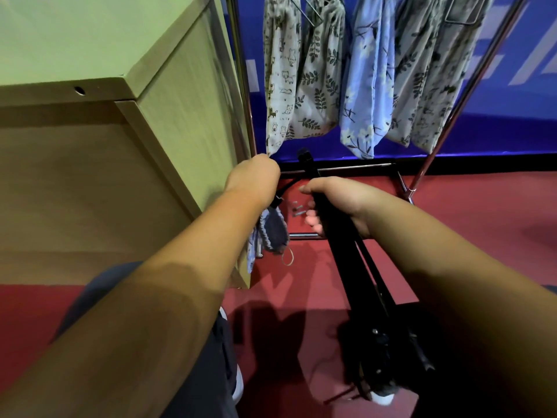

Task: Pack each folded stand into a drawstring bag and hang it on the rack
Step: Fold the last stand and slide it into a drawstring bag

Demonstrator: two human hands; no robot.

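Note:
My right hand [337, 203] grips a folded black stand [349, 267] around its shaft; the stand slants from near the rack's base down toward my feet. My left hand [256, 179] is curled, holding a blue-and-dark striped drawstring bag [271, 230] that dangles below it by a black cord. The bag hangs just left of the stand, not around it. On the metal rack [244, 86] behind, several filled drawstring bags [319, 79] hang, patterned with cats, leaves and blue flowers.
A light wooden table or cabinet [99, 152] stands close on the left, its corner next to the rack's left pole. A few small screws [298, 208] lie on the red floor [482, 224]. Behind the rack runs a blue wall. My shoes show below.

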